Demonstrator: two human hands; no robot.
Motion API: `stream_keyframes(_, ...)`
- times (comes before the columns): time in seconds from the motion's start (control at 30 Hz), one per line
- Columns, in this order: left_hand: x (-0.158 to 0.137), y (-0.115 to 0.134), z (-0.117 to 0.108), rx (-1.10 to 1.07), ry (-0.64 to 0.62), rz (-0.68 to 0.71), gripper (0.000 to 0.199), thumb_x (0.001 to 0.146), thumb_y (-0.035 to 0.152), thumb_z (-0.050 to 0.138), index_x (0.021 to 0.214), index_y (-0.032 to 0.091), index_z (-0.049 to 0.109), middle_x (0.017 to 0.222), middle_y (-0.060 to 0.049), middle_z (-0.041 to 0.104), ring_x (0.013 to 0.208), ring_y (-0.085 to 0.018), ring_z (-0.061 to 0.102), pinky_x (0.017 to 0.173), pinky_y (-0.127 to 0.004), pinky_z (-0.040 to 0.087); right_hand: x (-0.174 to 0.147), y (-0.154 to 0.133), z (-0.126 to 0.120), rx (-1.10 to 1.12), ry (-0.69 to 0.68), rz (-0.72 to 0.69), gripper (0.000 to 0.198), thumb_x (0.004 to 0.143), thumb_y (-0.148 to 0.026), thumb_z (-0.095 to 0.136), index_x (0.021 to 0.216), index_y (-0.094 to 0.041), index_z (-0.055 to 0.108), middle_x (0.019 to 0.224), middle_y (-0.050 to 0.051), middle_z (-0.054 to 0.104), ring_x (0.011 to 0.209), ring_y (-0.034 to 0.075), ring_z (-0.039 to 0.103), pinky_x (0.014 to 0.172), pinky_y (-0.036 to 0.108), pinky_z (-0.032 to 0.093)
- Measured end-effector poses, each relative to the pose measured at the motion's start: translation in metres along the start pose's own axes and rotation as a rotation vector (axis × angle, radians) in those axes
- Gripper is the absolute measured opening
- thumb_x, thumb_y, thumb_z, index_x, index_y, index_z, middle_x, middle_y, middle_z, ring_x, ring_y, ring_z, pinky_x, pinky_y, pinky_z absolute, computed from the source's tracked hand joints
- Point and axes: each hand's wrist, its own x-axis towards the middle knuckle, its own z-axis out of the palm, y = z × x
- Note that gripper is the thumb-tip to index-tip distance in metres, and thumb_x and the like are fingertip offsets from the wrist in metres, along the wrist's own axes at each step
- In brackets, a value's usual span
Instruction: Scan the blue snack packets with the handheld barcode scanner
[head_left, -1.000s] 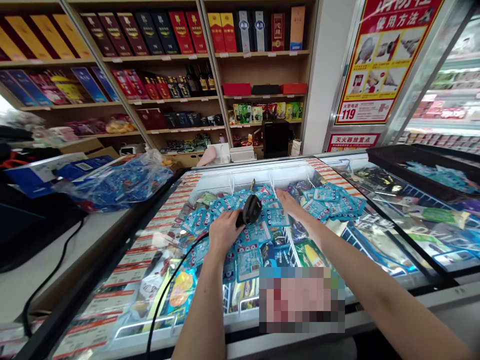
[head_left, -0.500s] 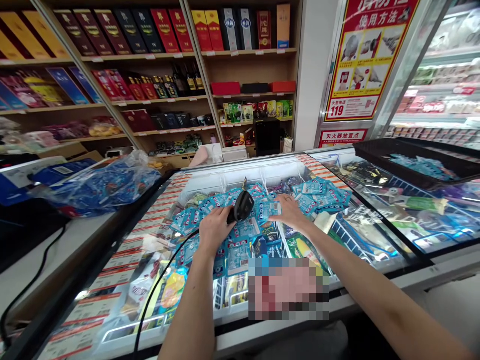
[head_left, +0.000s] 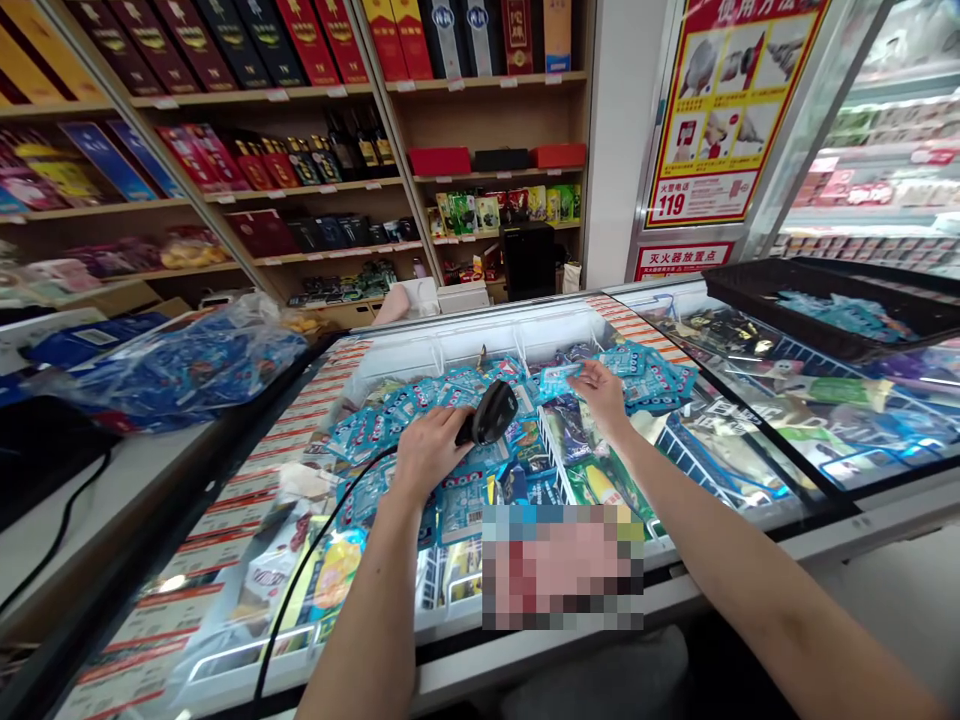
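Note:
My left hand [head_left: 431, 447] is wrapped round the handle of a black barcode scanner [head_left: 495, 412], whose head tilts to the right above the glass freezer lid. A black cable runs from it down along my forearm. My right hand [head_left: 600, 395] pinches a small light-blue packet [head_left: 559, 379] by its right edge, to the right of the scanner. Many similar blue packets [head_left: 405, 405] lie spread over the glass to the left and around the scanner. More blue packets [head_left: 660, 378] sit in a heap just right of my right hand.
Under the glass are frozen goods and wire baskets [head_left: 679, 455]. A black tray [head_left: 795, 335] with blue packets stands at the right. On the left counter lies a clear plastic bag [head_left: 202, 360] of blue packets. Shelves [head_left: 315, 190] with boxes and bottles line the back.
My right hand has lifted the blue packet and moved it slightly up and right, away from the scanner. The scanner stays in my left hand. The view has tipped down a little.

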Motion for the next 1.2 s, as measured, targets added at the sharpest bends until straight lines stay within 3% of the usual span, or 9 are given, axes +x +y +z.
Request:
stream_keyframes(0.1, 0.001, 0.003, 0.000, -0.002, -0.002, 0.016, 0.035, 0.083, 0.035, 0.055, 0.115, 0.021, 0.058, 0.102, -0.008, 0.067, 0.098, -0.025, 0.061, 0.079, -0.034, 0.047, 0.000, -0.003, -0.003, -0.009, -0.030, -0.014, 0.036, 0.078, -0.047, 0.056, 0.100, -0.019, 0.058, 0.091, 0.006, 0.068, 0.083, 0.019, 0.065, 0.073, 0.031, 0.052)
stream_keyframes(0.27, 0.003, 0.007, 0.001, -0.022, -0.041, 0.043, 0.035, 0.084, 0.033, 0.053, 0.116, 0.021, 0.057, 0.103, -0.007, 0.068, 0.100, -0.024, 0.061, 0.079, -0.033, 0.046, -0.008, -0.011, -0.003, -0.293, -0.035, -0.118, 0.041, 0.086, -0.044, 0.049, 0.119, -0.021, 0.048, 0.094, 0.005, 0.065, 0.081, 0.017, 0.062, 0.073, 0.030, 0.050)
stream_keyframes(0.4, 0.004, 0.007, 0.003, -0.030, -0.040, 0.077, 0.035, 0.086, 0.036, 0.051, 0.116, 0.021, 0.057, 0.103, -0.006, 0.069, 0.099, -0.024, 0.061, 0.080, -0.034, 0.046, -0.012, -0.013, -0.003, -0.499, -0.134, -0.249, 0.024, 0.092, -0.033, 0.035, 0.100, -0.022, 0.054, 0.100, 0.008, 0.062, 0.097, 0.020, 0.059, 0.087, 0.032, 0.047)
stream_keyframes(0.5, 0.005, 0.007, 0.004, -0.028, -0.020, 0.089, 0.035, 0.086, 0.039, 0.051, 0.116, 0.020, 0.057, 0.101, -0.006, 0.069, 0.098, -0.024, 0.061, 0.079, -0.034, 0.046, -0.013, -0.011, -0.002, -0.571, -0.182, -0.263, 0.026, 0.091, -0.036, 0.040, 0.108, -0.021, 0.052, 0.112, 0.010, 0.057, 0.111, 0.023, 0.053, 0.095, 0.035, 0.043)
stream_keyframes(0.67, 0.005, 0.009, 0.003, -0.032, -0.017, 0.091, 0.036, 0.085, 0.037, 0.053, 0.115, 0.019, 0.058, 0.099, -0.007, 0.069, 0.097, -0.025, 0.061, 0.078, -0.034, 0.046, -0.016, -0.009, -0.001, -0.494, -0.250, -0.242, 0.052, 0.081, -0.038, 0.055, 0.127, -0.021, 0.038, 0.128, 0.011, 0.050, 0.120, 0.023, 0.049, 0.099, 0.035, 0.041)
stream_keyframes(0.77, 0.005, 0.011, 0.002, -0.042, -0.029, 0.088, 0.035, 0.085, 0.037, 0.052, 0.115, 0.020, 0.058, 0.100, -0.007, 0.069, 0.098, -0.024, 0.062, 0.078, -0.033, 0.046, -0.016, -0.009, -0.002, -0.414, -0.194, -0.184, 0.059, 0.080, -0.035, 0.056, 0.133, -0.020, 0.033, 0.128, 0.011, 0.054, 0.119, 0.022, 0.052, 0.097, 0.034, 0.043)
stream_keyframes(0.87, 0.005, 0.013, 0.002, -0.058, -0.038, 0.094, 0.035, 0.086, 0.038, 0.051, 0.116, 0.020, 0.058, 0.103, -0.006, 0.069, 0.099, -0.023, 0.062, 0.076, -0.033, 0.046, -0.013, -0.008, -0.004, -0.391, -0.138, -0.143, 0.052, 0.080, -0.034, 0.056, 0.127, -0.020, 0.042, 0.120, 0.009, 0.061, 0.113, 0.023, 0.057, 0.092, 0.034, 0.046)
stream_keyframes(1.0, 0.005, 0.016, 0.001, -0.060, -0.048, 0.117, 0.035, 0.086, 0.037, 0.051, 0.116, 0.020, 0.058, 0.103, -0.006, 0.069, 0.098, -0.022, 0.062, 0.075, -0.032, 0.047, -0.009, -0.003, -0.007, -0.409, -0.170, -0.207, 0.040, 0.083, -0.034, 0.052, 0.120, -0.021, 0.056, 0.120, 0.007, 0.062, 0.102, 0.022, 0.059, 0.076, 0.031, 0.048)
stream_keyframes(1.2, 0.005, 0.019, 0.000, -0.072, -0.048, 0.144, 0.033, 0.086, 0.037, 0.051, 0.115, 0.021, 0.057, 0.102, -0.006, 0.068, 0.097, -0.022, 0.062, 0.074, -0.031, 0.047, -0.008, -0.002, -0.010, -0.324, -0.186, -0.197, 0.040, 0.084, -0.037, 0.052, 0.121, -0.024, 0.060, 0.117, 0.006, 0.062, 0.092, 0.021, 0.058, 0.065, 0.029, 0.045)
